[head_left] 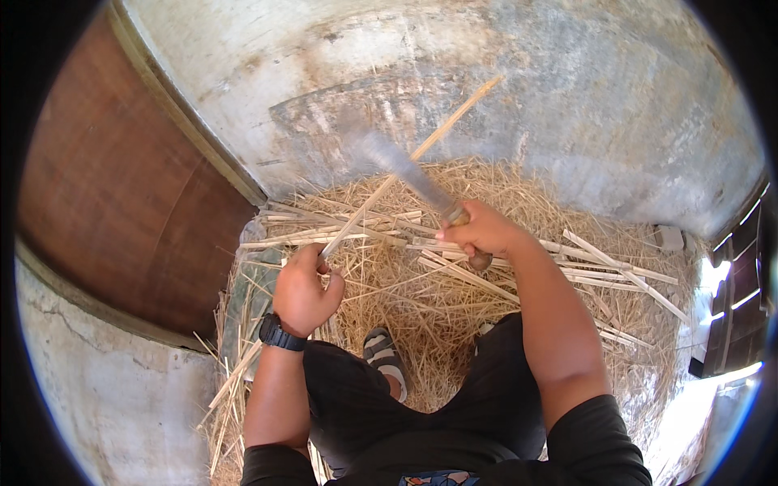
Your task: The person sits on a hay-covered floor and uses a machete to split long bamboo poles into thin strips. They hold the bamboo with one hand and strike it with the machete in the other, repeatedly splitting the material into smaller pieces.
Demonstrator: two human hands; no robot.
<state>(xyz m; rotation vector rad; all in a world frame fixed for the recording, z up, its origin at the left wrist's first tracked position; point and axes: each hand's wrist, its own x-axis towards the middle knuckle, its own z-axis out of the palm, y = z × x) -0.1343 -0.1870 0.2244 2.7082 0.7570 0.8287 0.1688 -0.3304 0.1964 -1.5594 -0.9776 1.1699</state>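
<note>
My left hand (307, 290), below a dark wristwatch-free set of knuckles, is closed around the near end of a long pale bamboo strip (447, 127). The strip slants up and away to the right, toward the wall. In my right hand (484, 229) is the wooden handle of a machete (409, 174), gripped in a fist. Its blade points up and left, crosses the strip in view, and is smeared by motion toward the tip. Whether the blade touches the strip I cannot tell.
Straw and shavings (405, 300) cover the floor around my feet. Several cut bamboo strips (600, 271) lie at the right, and more strips (304, 231) at the left. A weathered wall (567, 105) stands ahead; a brown door panel (138, 186) is at the left.
</note>
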